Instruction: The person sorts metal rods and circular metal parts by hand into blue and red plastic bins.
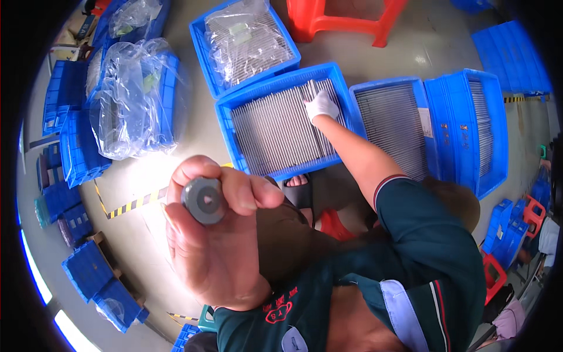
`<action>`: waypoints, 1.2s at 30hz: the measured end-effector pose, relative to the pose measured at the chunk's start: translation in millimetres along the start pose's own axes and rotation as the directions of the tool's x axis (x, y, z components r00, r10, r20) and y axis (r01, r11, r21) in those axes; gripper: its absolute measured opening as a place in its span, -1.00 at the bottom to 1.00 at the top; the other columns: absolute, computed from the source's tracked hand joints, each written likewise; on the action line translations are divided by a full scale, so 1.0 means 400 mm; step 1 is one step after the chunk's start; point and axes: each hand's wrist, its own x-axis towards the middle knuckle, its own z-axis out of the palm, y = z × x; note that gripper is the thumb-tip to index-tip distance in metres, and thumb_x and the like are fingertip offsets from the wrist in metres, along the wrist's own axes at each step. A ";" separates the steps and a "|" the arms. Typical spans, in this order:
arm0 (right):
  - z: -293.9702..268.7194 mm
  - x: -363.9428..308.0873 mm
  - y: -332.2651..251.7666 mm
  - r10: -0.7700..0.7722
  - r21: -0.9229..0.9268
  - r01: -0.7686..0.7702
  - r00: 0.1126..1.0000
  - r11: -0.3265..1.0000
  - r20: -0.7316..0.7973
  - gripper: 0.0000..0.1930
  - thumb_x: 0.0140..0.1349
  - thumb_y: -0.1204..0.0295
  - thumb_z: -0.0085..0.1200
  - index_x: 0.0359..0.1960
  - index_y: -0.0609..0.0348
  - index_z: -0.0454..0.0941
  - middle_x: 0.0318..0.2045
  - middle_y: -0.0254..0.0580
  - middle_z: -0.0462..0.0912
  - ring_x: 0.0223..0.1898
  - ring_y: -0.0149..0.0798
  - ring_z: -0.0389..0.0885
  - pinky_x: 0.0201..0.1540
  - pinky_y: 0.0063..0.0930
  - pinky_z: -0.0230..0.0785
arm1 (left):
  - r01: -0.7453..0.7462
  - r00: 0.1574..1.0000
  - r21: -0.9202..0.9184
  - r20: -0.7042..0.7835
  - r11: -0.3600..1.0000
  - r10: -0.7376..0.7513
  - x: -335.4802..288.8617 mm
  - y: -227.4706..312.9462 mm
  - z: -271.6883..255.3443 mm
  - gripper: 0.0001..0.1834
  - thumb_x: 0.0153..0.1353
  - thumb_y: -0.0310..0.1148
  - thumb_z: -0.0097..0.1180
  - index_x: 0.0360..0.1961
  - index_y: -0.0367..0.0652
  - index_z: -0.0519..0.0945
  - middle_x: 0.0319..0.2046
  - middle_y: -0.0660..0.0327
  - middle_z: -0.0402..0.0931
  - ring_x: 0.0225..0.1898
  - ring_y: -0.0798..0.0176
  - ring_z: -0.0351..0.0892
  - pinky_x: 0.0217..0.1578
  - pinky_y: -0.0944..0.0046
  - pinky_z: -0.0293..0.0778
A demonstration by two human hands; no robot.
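Close to the camera, my bare left hand [220,234] is curled round a dark grey round piece [202,200], seen end-on with a small recess at its centre; its length is hidden. In a white glove, my right hand [321,107] reaches into a blue crate [223,132] filled with a row of thin metal rods [275,129]. Its fingers are closed at the upper end of a metal rod [316,126] toward the row's right side. A dark gap shows beside that rod.
Behind stands a blue crate [196,41] of rods under clear plastic. To the right are further rod crates [393,111] and a stacked crate [463,135]. Clear plastic bags [135,100] cover crates at left. A red stool [346,23] stands at the back.
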 end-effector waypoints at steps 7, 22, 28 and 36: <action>-0.007 -0.047 0.071 -0.203 -0.111 0.189 0.970 0.976 -0.135 -0.59 0.03 0.11 0.18 -0.22 0.13 0.45 -0.24 0.00 0.55 -0.17 -0.01 0.56 -0.16 -0.16 0.43 | 0.035 0.999 0.006 -0.029 0.999 -0.035 0.001 0.001 -0.003 -0.48 0.28 -0.04 -0.10 -0.03 -0.34 0.29 -0.42 0.02 0.42 -0.32 -0.02 0.47 -0.18 0.08 0.37; -0.011 -0.107 0.131 -0.331 -0.030 0.329 0.941 0.944 -0.077 -0.80 0.09 0.31 0.09 -0.33 0.16 0.51 -0.34 0.00 0.59 -0.25 0.02 0.58 -0.22 -0.10 0.43 | 0.072 0.997 0.038 -0.020 0.997 -0.071 -0.002 -0.013 0.017 -0.51 0.30 -0.07 -0.12 -0.05 -0.36 0.30 -0.44 0.03 0.39 -0.35 0.04 0.41 -0.20 0.11 0.37; -0.006 -0.092 0.146 -0.395 -0.071 0.394 0.919 0.916 -0.005 -0.86 0.11 0.46 -0.05 -0.31 0.14 0.53 -0.34 0.00 0.59 -0.23 0.02 0.59 -0.21 -0.17 0.46 | 0.109 0.994 0.053 -0.006 0.993 -0.109 0.000 -0.026 0.027 -0.52 0.30 -0.08 -0.11 -0.05 -0.36 0.31 -0.44 0.03 0.39 -0.35 0.05 0.41 -0.22 0.10 0.36; 0.041 -0.142 0.114 -0.396 0.044 0.395 0.918 0.918 0.025 -0.84 0.16 0.48 -0.20 -0.31 0.17 0.45 -0.34 0.07 0.59 -0.29 0.05 0.60 -0.24 -0.12 0.45 | 0.127 0.991 0.071 0.025 0.989 -0.129 0.002 -0.028 0.024 -0.53 0.30 -0.10 -0.11 -0.04 -0.34 0.31 -0.42 0.07 0.38 -0.35 0.09 0.38 -0.21 0.12 0.33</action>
